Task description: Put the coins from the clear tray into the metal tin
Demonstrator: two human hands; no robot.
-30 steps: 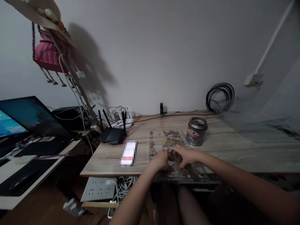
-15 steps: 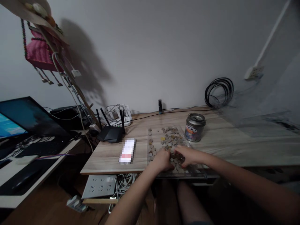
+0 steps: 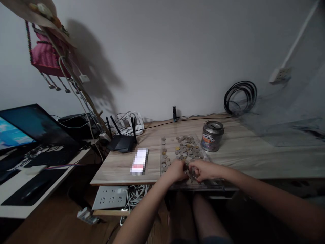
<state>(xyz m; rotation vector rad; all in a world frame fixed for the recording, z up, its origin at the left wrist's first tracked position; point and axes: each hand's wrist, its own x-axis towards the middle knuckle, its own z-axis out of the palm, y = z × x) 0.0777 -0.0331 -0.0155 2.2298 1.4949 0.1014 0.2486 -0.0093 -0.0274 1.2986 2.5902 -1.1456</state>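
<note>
Several coins [image 3: 185, 150] lie spread on a clear flat tray [image 3: 162, 149] at the front edge of a wooden desk [image 3: 122, 165]. My left hand [image 3: 177, 171] and my right hand [image 3: 204, 170] rest close together on the near part of the coin pile, fingers curled down onto the coins. Whether either hand pinches a coin is hidden by the fingers. A metal tin [image 3: 212, 136] with a slotted lid stands just behind and right of the tray.
A black router [image 3: 121, 141] and a tangle of cables sit at the desk's back left, a blurred small card [image 3: 139, 161] left of the tray. A power strip [image 3: 110, 202] hangs under the desk. A coiled black cable [image 3: 240, 97] leans on the wall. Monitors stand far left.
Both hands have drawn closer together over the near coins and a little toward the desk's front edge. The camera has shifted slightly.
</note>
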